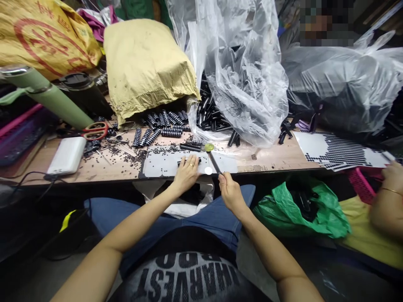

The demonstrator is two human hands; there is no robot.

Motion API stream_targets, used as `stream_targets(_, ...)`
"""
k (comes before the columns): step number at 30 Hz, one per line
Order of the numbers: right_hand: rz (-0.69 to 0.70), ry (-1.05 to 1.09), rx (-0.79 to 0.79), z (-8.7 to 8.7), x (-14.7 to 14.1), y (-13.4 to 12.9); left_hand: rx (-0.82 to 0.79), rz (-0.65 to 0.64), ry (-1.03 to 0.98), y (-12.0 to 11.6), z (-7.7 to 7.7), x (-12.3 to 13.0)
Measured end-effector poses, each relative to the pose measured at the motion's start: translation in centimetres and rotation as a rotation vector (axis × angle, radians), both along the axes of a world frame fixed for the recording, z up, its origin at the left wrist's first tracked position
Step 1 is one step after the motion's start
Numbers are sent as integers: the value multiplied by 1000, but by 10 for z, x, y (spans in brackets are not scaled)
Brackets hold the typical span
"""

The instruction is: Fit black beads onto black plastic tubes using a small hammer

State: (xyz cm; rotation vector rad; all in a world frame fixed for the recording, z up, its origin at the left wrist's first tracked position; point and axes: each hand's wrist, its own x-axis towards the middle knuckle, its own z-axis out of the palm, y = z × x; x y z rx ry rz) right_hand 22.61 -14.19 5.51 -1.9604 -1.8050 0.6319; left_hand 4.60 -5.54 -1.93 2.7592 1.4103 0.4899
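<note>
My left hand [186, 173] is closed over a black tube [197, 160], pressing it down on a light grey board [163, 167] at the table edge; the fingers hide most of the tube. In my right hand [232, 192] is the dark handle of a small mallet [214, 162], its yellow-green head pointing away from me over the board. Another black cylinder [189, 147] lies beside the mallet head; whether they touch, I cannot tell. A white round disc [208, 170] lies between my hands. Tiny black pieces [129, 156] are scattered left of the board.
Studded black tubes [162, 121] lie in front of a yellow paper sack [147, 63]. Plain black tubes [209, 113] spill from a clear plastic bag [245, 84]. Scissors [95, 131], a white power bank [67, 155] and a green bottle [53, 98] stand left. Another person's arm [388, 201] is at right.
</note>
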Motion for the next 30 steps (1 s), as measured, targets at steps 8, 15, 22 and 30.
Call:
stream_targets(8,291,-171,-185,-3,-47,13,-31,-52,12,4,-11,5)
stream_targets(15,-20,-277,-30,0,1,35,-158,28,-218,8,10,6)
stream_targets(22,-216,-551,24,-29,74,72,-67,451,-282,85,35,-68)
stream_targets(30,34,-350,307,-18,38,154,-147,462,-57,154,16,-109)
